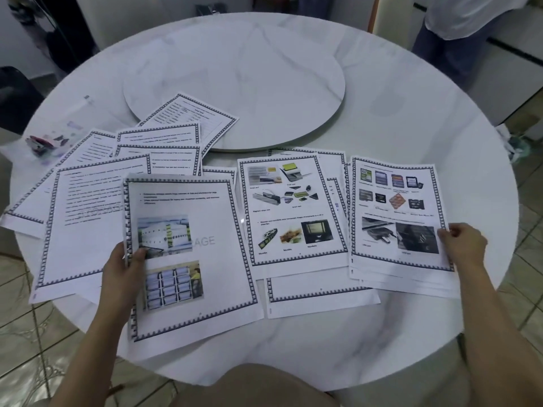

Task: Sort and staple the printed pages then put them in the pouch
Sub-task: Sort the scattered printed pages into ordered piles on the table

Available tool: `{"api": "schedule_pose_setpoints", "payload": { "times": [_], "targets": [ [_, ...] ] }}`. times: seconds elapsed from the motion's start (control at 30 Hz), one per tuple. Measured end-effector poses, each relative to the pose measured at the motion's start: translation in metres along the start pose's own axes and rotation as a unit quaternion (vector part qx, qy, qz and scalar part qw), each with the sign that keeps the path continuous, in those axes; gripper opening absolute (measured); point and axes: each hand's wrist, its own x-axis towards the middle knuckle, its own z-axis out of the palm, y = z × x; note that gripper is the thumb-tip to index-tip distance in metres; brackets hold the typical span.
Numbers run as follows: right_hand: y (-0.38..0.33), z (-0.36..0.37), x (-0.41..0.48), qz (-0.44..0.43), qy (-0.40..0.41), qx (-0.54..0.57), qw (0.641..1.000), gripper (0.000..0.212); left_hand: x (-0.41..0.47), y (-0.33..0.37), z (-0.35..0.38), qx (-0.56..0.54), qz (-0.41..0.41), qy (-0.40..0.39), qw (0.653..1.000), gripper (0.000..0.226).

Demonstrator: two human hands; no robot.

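— How far along are we, by the look of it?

— Early, we'd judge. The sheets lie loose across the round white marble table (411, 113). None looks stapled, as far as we can see, and nothing is in a pouch.

— What do our hands have?

— Our left hand (123, 271) pinches the left edge of the white bordered page with the warehouse photo (191, 254), thumb on top. Our right hand (462, 245) pinches the right edge of the white bordered page of memory-card pictures (399, 212), which tops a small stack.

— And between the hands?

— The white bordered page of card-reader and microfilm pictures (291, 210), lying over other sheets. Beyond the left hand the fanned text-only pages (97, 207) overlap, the farthest resting on the rim of the round white turntable (235, 77).

— Stapler? Pouch?

— Far beyond the left hand, near the table's edge, sits a small dark and pink object (38, 143) that may be the stapler. Beside it is a clear patterned thing (73, 124) that may be the pouch. Both are too blurred for us to tell.

— So what's left?

— Nearly everything: finishing the ordering, stapling, pouching.

— Anything readable?

— Grey watermark letters "AGE" on the warehouse page. On the middle page the captions seem to read "Magnetic stripe card" and "Microfilm". We can't read the body text.
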Motion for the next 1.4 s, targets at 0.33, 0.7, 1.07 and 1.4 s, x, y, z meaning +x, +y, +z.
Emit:
{"api": "schedule_pose_setpoints", "payload": {
  "times": [0.33, 0.7, 1.07, 1.4],
  "targets": [
    [-0.105, 0.065, -0.048, -0.154, -0.104, 0.064, 0.981, 0.032, 0.000, 0.002, 0.005, 0.010, -0.005, -0.001, 1.000, 0.022],
    [-0.142, 0.130, -0.090, -0.141, -0.104, -0.044, 0.984, 0.051, 0.000, -0.003, 0.009, -0.015, -0.027, -0.030, 0.999, 0.014],
    [-0.146, 0.101, -0.079, -0.071, -0.044, 0.269, 0.959, 0.020, 0.007, -0.014, 0.015, -0.039, -0.052, -0.047, 0.997, 0.012],
    [-0.139, 0.098, -0.089, 0.074, 0.031, 0.448, 0.891, 0.021, 0.009, -0.025, 0.013, -0.056, -0.060, -0.052, 0.995, 0.014]
  ]
}}
